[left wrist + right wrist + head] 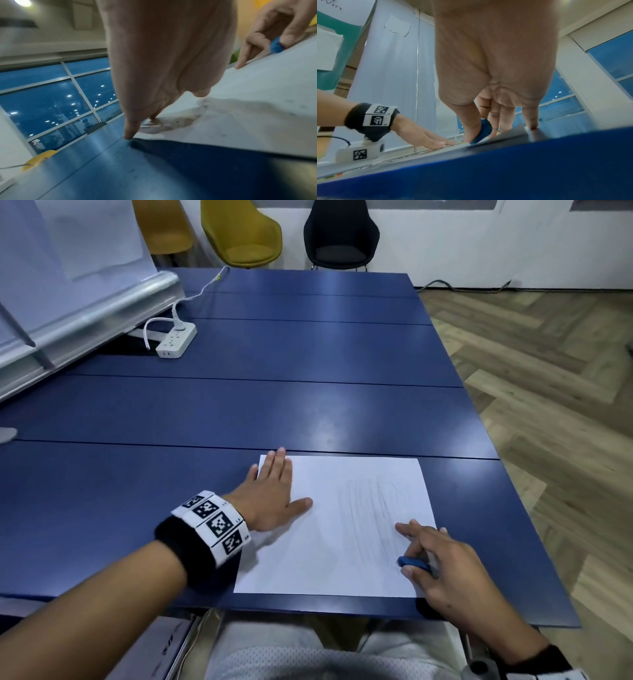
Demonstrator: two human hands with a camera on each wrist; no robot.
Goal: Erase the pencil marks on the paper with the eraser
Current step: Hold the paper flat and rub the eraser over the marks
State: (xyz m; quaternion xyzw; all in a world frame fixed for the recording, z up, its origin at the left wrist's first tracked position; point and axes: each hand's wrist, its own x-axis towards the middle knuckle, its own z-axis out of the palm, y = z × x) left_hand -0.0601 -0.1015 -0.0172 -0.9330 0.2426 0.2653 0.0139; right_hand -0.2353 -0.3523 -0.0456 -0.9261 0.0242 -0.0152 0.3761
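A white sheet of paper [329, 542] lies near the front edge of the blue table [274, 412], with faint grey pencil strokes [373, 515] across its right half. My left hand [274, 494] lies flat on the sheet's far left corner, fingers straight. My right hand [442, 566] pinches a blue eraser [412, 564] at the sheet's lower right, its tip on the paper beside the strokes. The right wrist view shows the eraser [483, 132] between thumb and fingers, its white end down on the paper. In the left wrist view the eraser [276, 45] shows far right.
A white power strip [176, 341] with a cable sits at the table's far left, next to a leaning whiteboard [68, 285]. Yellow chairs [243, 231] and a black chair [340, 234] stand beyond the table. Wooden floor [548, 388] lies right of the table's edge.
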